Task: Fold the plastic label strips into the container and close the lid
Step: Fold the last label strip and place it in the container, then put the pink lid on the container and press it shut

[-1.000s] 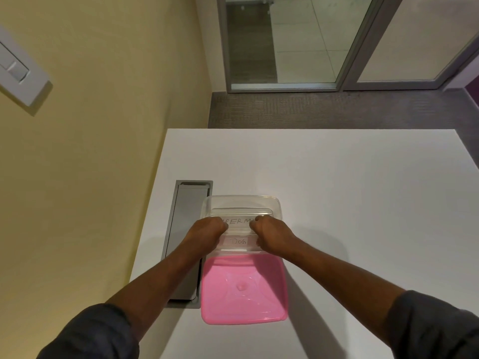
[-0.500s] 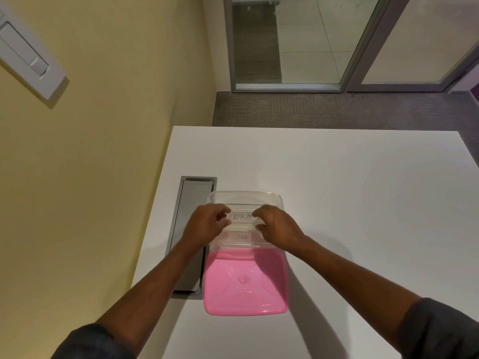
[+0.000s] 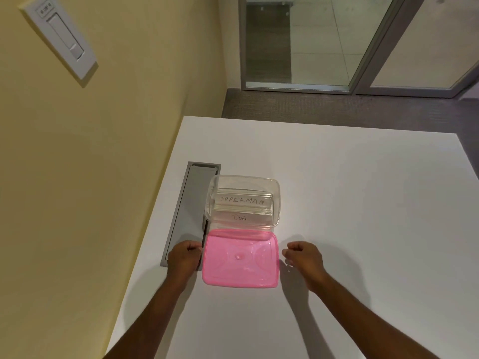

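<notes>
A clear plastic container [image 3: 276, 203] stands open on the white table [image 3: 350, 203]. Inside it lie folded clear label strips [image 3: 243, 202], one marked SUPERMAN, another marked DOG nearer me. The pink lid [image 3: 241, 259] lies flat on the table just in front of the container. My left hand [image 3: 184, 257] rests beside the lid's left edge, fingers curled, holding nothing. My right hand [image 3: 303, 257] hovers a little to the right of the lid's right edge, fingers loosely curled, also holding nothing.
A grey metal cable hatch [image 3: 190, 211] is set into the table left of the container, partly under my left hand. The yellow wall [image 3: 103, 177] with a white switch plate [image 3: 62, 37] runs along the left. Glass doors [image 3: 298, 42] stand beyond the table.
Both hands have left the container and drawn back toward me, now flanking the pink lid. The strips stay inside the container, fully visible.
</notes>
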{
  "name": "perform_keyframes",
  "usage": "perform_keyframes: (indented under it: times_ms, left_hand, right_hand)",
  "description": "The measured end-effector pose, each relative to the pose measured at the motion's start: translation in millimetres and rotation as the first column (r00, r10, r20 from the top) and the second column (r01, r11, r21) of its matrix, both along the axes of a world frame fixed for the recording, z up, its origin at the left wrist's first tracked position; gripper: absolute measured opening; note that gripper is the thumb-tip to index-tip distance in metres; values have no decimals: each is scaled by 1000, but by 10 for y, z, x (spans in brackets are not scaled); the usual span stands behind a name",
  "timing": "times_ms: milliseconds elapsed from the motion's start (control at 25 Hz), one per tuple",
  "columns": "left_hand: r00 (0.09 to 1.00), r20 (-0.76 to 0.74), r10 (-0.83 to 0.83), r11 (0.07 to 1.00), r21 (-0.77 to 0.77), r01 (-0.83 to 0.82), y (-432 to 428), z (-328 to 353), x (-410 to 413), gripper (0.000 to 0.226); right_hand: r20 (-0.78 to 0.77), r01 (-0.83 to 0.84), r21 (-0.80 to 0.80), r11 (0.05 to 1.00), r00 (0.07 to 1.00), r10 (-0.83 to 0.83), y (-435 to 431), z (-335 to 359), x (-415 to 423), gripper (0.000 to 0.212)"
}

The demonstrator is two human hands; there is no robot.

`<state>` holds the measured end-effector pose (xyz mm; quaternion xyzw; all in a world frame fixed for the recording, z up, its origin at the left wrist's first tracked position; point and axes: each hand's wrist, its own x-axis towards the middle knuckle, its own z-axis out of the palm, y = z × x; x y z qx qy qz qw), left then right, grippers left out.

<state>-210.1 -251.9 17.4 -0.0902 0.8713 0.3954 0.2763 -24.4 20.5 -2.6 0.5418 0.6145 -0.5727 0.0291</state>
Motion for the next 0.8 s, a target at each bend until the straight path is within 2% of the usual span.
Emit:
perform_keyframes:
  times_ms: [120,280,480,640,800]
  left_hand:
    - [1000,11,-23,1000,-11,23,-80,-114,171,27]
    - [999,29,-37,999,-6,37,-65,-153,325,20]
    - [989,126,73,997,-21,-71,-147,-235,355,18]
    - [980,132,149,987,33,-155,-221,-86,432,18]
    - [957,185,222,966,89,-241,-295,62,462,10]
  right_hand:
    - [58,-97,-9,995,994,97,-187,-170,99,23]
    - [64,-162,23,987,985,160,-296,-333,121,20]
    - [51,-199,89,976,979,195,-289,-270,160,9]
    - [13,-237,120,964,971,237,-205,-56,241,30]
    - [-42,-362,266,894,922,385,-104,134,315,35]
